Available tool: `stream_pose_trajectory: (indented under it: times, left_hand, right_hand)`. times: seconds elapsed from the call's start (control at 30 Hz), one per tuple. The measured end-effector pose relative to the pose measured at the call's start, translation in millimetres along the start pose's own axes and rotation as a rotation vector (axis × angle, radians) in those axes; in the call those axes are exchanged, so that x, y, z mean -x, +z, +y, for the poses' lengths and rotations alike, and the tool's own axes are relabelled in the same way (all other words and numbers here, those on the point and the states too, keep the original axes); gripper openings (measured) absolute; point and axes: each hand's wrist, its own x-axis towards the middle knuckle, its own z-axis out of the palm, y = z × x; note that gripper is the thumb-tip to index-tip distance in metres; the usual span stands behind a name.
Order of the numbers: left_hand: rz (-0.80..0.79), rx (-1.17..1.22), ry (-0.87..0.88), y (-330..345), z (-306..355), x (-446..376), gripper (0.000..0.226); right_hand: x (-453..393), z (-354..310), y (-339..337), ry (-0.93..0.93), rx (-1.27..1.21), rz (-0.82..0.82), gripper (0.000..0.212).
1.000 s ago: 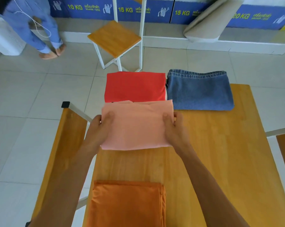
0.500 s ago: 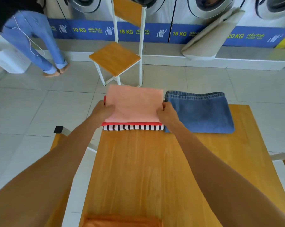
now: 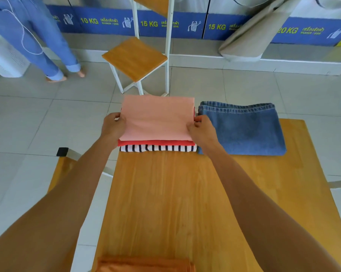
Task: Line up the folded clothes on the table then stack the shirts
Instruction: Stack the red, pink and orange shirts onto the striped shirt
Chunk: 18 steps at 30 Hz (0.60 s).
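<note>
Laundromat floor, grey tiles, washers along the back wall with blue 10/15/20 KG labels. Wooden counter (image 3: 185,203) in the foreground. Far left corner of the counter: stack of folded shirts, pink shirt (image 3: 157,117) on top, red shirt (image 3: 155,142) under it, black-and-white striped shirt (image 3: 157,148) at the bottom. Only the near edges of the red and striped ones show. Folded blue jeans (image 3: 242,129) lie just beside the stack on its right, touching or nearly touching it, far edges roughly in line.

Left hand (image 3: 113,127) at the left edge of the pink shirt, fingers curled around the edge, pinching it. Right hand (image 3: 202,130) at the right edge of the pink shirt, thumb and fingers closed on the fabric, sitting between the stack and the jeans. Both arms stretched out over the bare middle of the counter.

Orange folded garment (image 3: 146,265) at the near edge of the counter, mostly cut off by the frame, well apart from the stack.

Behind the counter: wooden chair (image 3: 135,55) with white frame. Far left: a second person's legs in blue trousers (image 3: 40,36), next to a white appliance (image 3: 5,59). Beige padded object (image 3: 252,34) leans against the washers at right.
</note>
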Motion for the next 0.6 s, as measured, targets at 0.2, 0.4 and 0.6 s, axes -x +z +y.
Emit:
stream_pose_trajectory:
  times: [0.2, 0.4, 0.6]
  left_hand:
    - [0.050, -0.031, 0.039, -1, -1, -6, 0.037]
    - [0.223, -0.269, 0.254, -5, 8, -3, 0.039]
    - [0.021, -0.595, 0.685, 31, 20, -1, 0.040]
  right_hand:
    - [2, -6, -3, -0.014, 0.014, 0.046, 0.021]
    - [4, -18, 6, -0.161, 0.226, 0.275, 0.025]
    - [-6, -44, 46, -0.579, 0.851, 0.085, 0.053]
